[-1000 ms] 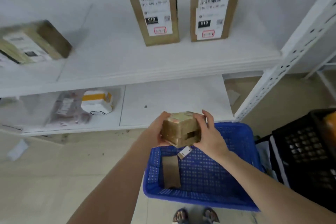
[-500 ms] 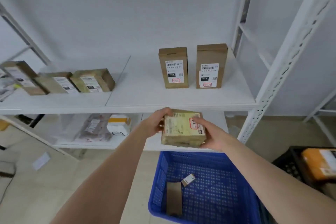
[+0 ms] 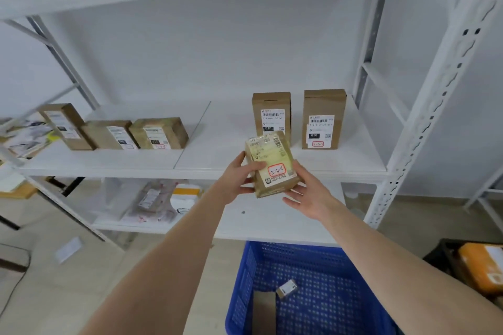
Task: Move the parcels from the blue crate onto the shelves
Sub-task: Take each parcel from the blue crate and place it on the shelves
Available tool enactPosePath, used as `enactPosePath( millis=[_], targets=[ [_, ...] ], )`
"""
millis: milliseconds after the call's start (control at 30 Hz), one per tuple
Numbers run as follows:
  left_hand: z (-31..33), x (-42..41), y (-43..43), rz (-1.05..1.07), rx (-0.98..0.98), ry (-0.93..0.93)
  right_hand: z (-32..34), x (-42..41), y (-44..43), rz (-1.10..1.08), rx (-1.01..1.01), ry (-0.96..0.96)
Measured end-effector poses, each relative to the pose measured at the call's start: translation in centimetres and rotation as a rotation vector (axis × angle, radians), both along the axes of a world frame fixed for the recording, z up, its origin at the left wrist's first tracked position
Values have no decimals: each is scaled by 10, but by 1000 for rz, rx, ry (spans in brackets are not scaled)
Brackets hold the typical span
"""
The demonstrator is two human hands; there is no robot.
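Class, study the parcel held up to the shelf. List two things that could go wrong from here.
1. Only the left hand grips the parcel; the right hand props it with straight fingers, so it may slip toward the crate.
2. It is just in front of an upright box on the shelf; pushed in, it might topple that.

Both my bare forearms reach forward and up, converging at centre view. My left hand (image 3: 238,178) grips the parcel (image 3: 272,163) by its left edge, thumb laid across the labelled face, fingers hidden behind. My right hand (image 3: 309,194) sits palm-up beneath the lower right corner, fingers straight and spread, thumb rising along the right side, cradling rather than clamping.
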State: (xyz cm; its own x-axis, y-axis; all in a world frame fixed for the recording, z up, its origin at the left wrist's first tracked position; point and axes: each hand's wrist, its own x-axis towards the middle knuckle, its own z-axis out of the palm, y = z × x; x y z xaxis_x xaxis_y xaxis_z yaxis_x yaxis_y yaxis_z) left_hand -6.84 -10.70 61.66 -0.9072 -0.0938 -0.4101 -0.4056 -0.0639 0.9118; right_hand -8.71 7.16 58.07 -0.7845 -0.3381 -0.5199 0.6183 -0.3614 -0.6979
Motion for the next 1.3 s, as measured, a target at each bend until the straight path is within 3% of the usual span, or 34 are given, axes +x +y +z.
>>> enactPosePath(
  millis=[733,1300],
  targets=[
    [-6,-28,-166,-129,-150,32,-17,-4,-176,-140,-27,-27],
    [-10,-42,-160,-103,-137,25,-22,-30,-169,-122,5,-7]
  ],
)
